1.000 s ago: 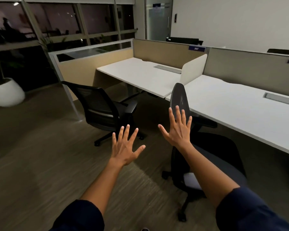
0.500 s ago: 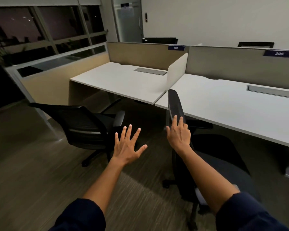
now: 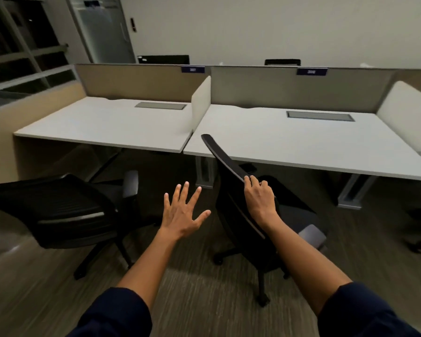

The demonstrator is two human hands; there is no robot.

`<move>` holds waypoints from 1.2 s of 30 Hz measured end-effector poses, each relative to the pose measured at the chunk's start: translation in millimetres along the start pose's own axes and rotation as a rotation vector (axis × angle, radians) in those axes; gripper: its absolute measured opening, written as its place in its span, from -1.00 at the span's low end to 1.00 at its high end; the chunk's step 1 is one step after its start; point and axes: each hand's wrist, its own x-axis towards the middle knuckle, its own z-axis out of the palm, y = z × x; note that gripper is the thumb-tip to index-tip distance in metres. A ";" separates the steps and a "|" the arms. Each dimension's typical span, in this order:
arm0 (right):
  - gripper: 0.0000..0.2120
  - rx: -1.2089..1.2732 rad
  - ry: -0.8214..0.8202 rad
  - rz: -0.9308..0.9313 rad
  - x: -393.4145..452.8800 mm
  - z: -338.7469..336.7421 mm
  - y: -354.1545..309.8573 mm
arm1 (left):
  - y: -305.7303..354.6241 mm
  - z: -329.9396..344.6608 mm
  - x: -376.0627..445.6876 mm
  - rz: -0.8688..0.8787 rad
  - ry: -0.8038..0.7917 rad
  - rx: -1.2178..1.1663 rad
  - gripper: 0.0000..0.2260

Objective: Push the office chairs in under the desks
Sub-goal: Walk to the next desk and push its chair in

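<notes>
Two black office chairs stand out from two white desks. The right chair (image 3: pixel 231 210) is turned sideways in front of the right desk (image 3: pixel 301 142), its backrest edge towards me. My right hand (image 3: pixel 259 198) is closed over the top edge of that backrest. My left hand (image 3: pixel 182 212) hovers with fingers spread in the gap between the chairs, touching nothing. The left chair (image 3: pixel 58 210), with a mesh back, stands at an angle in front of the left desk (image 3: pixel 107 127).
Grey and beige partition panels (image 3: pixel 289 88) run behind the desks, with a white divider (image 3: pixel 201 103) between them. Desk legs (image 3: pixel 350 190) stand under the right desk. Another chair base (image 3: pixel 418 229) shows at far right. A glass door (image 3: pixel 105 30) and windows are at back left.
The view swung right and closer to the desks. My right hand went from flat against the right chair's backrest to gripping its top edge. My left hand stayed spread.
</notes>
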 end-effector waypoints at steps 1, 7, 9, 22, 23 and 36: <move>-0.50 0.001 0.008 0.006 -7.5 1.2 9.3 | 0.1 1.4 0.5 0.017 -0.005 -0.004 -0.15; -0.66 0.136 0.270 0.176 -52.5 10.4 71.0 | 21.1 7.9 9.2 0.139 -0.001 -0.048 -0.15; -0.54 0.100 0.289 0.232 -62.3 9.0 91.6 | 32.6 7.6 17.8 0.179 0.009 -0.054 -0.15; -0.27 0.122 0.164 0.346 -39.2 9.0 181.8 | 114.7 -15.3 100.6 0.279 0.068 -0.063 -0.15; -0.26 0.125 0.165 0.329 -34.0 11.8 190.2 | 121.5 -13.8 106.8 0.285 0.065 -0.071 -0.15; -0.04 0.147 -0.009 0.160 13.8 23.8 330.8 | 243.0 11.7 128.6 0.243 0.281 -0.015 -0.15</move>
